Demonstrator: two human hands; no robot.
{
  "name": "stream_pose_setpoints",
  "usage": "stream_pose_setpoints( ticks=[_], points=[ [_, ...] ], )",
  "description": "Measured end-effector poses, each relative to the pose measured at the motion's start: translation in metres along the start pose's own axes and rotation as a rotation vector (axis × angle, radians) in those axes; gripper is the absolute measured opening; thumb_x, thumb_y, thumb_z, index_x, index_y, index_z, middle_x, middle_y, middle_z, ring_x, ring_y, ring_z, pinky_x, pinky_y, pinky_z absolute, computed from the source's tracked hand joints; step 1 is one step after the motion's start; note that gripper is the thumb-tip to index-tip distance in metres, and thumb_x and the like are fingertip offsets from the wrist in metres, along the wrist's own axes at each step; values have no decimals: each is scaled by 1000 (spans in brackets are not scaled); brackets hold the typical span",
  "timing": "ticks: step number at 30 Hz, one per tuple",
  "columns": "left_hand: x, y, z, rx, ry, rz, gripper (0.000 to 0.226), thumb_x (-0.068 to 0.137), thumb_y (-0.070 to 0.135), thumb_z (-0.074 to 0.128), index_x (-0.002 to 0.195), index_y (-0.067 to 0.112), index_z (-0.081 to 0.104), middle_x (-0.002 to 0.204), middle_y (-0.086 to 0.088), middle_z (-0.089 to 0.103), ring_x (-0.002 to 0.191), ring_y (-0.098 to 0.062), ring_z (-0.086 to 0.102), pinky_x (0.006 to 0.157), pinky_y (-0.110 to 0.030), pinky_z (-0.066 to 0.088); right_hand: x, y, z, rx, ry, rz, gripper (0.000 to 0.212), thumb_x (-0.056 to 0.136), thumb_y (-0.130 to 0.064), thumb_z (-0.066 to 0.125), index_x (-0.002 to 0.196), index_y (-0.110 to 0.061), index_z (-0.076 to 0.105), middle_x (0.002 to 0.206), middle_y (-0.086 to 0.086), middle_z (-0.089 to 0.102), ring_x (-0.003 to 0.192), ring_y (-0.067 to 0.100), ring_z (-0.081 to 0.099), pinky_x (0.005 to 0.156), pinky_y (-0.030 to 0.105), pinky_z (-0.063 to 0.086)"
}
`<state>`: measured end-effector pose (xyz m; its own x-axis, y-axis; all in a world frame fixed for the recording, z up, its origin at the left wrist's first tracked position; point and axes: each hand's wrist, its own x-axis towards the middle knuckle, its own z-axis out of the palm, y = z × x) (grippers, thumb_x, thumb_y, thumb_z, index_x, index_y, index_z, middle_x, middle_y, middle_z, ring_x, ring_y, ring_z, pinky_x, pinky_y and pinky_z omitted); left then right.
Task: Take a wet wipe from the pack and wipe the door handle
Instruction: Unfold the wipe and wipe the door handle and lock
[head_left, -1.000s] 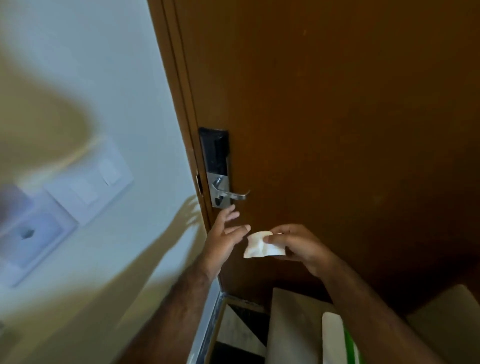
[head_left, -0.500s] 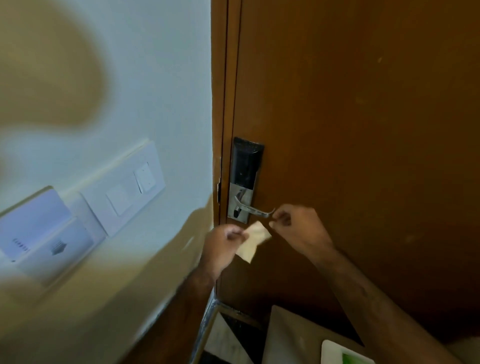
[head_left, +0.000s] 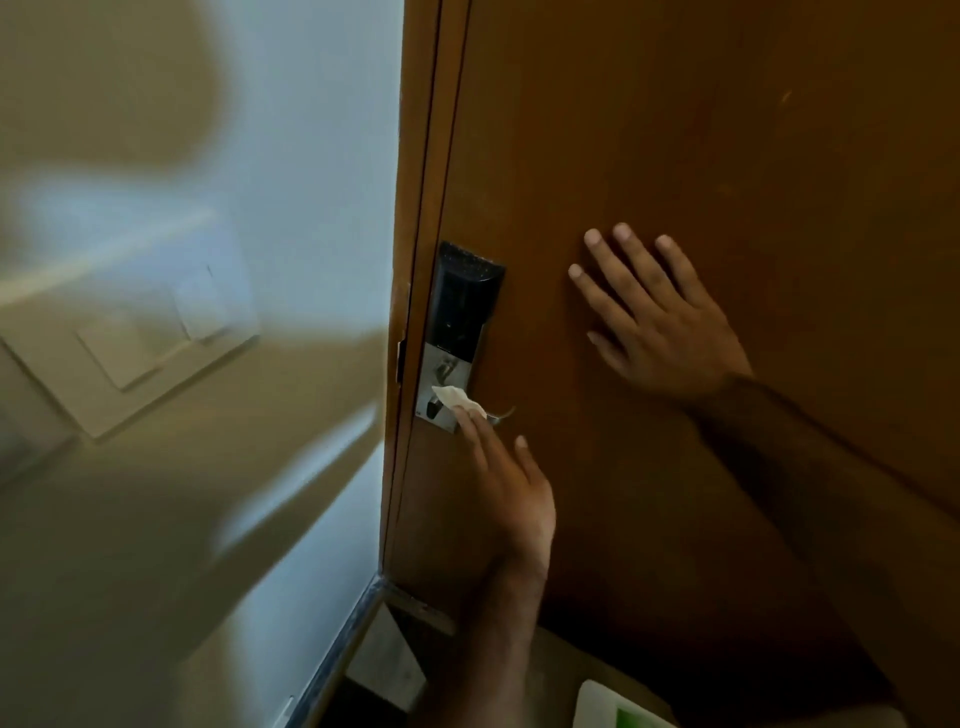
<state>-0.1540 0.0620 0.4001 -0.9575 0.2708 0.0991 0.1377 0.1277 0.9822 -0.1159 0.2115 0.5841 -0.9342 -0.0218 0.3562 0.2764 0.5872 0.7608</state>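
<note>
A small white wet wipe (head_left: 456, 399) is pressed against the silver lever handle (head_left: 503, 414) of the brown door (head_left: 675, 130). My left hand (head_left: 511, 488) holds the wipe there with its fingertips, covering most of the lever. Above the handle sits the black electronic lock panel (head_left: 465, 301) on a silver plate. My right hand (head_left: 657, 317) lies flat on the door, fingers spread, to the right of the lock. The white and green wipe pack (head_left: 618, 709) peeks in at the bottom edge.
A pale wall (head_left: 234, 519) runs along the left with a white switch plate (head_left: 171, 343), blurred. The door frame (head_left: 415, 208) stands between wall and door. Below the door are a threshold strip (head_left: 337, 654) and a pale surface under the pack.
The wipe passed from my right hand to my left, which then brought it up onto the lever. My right hand let go and moved up to lie flat on the door.
</note>
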Motion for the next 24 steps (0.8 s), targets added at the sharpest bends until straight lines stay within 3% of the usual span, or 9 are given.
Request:
stream_pose_setpoints(
  ticks=[3, 6, 9, 12, 17, 21, 24],
  points=[
    [-19, -5, 22, 37, -9, 33, 75, 107, 40, 47, 166, 20, 4, 178, -3, -2, 155, -29, 34, 103, -32, 56, -5, 8, 16, -115, 85, -77, 75, 113, -51, 30, 173, -11, 12, 179, 19, 10, 165, 38, 11, 133, 54, 9],
    [-12, -10, 27, 51, -20, 43, 83, 105, 53, 43, 165, 24, -7, 177, 0, -12, 157, -30, 31, 99, -42, 60, -4, 7, 23, -128, 148, -75, 75, 113, -51, 27, 173, -9, 11, 179, 20, 12, 165, 39, 14, 132, 55, 10],
    [24, -10, 21, -16, 55, -3, 86, 103, 57, 42, 162, 30, -15, 177, -3, -12, 156, -35, 30, 102, -50, 58, -3, 6, 25, -101, 178, -93, 75, 113, -50, 24, 173, -8, 8, 179, 20, 10, 165, 39, 13, 132, 56, 9],
    [33, -10, 24, 24, 115, -10, 86, 105, 52, 44, 165, 18, -6, 177, -6, -12, 157, -35, 29, 100, -49, 59, -3, 6, 27, -92, 187, -104, 75, 113, -51, 23, 173, -8, 8, 179, 20, 9, 165, 40, 13, 132, 56, 9],
    [-20, -18, 53, 133, 36, 81, 86, 103, 64, 33, 163, 23, -13, 175, 2, -23, 159, -28, 19, 115, -47, 49, -1, 4, 30, -55, 201, -109, 76, 112, -52, 23, 173, -8, 7, 179, 20, 6, 165, 40, 10, 132, 57, 5],
    [6, -26, 39, 120, 77, 110, 87, 102, 65, 34, 161, 30, -21, 176, -1, -18, 158, -33, 26, 110, -47, 53, -1, 5, 32, -48, 211, -103, 76, 112, -51, 23, 173, -8, 7, 179, 20, 4, 165, 40, 9, 132, 56, 4],
    [41, -19, 25, 43, 130, 41, 88, 104, 58, 41, 166, 19, -8, 176, -2, -15, 157, -33, 27, 100, -46, 60, -1, 5, 30, -56, 216, -107, 76, 112, -51, 23, 173, -7, 8, 179, 21, 6, 165, 40, 11, 132, 57, 7]
  ],
)
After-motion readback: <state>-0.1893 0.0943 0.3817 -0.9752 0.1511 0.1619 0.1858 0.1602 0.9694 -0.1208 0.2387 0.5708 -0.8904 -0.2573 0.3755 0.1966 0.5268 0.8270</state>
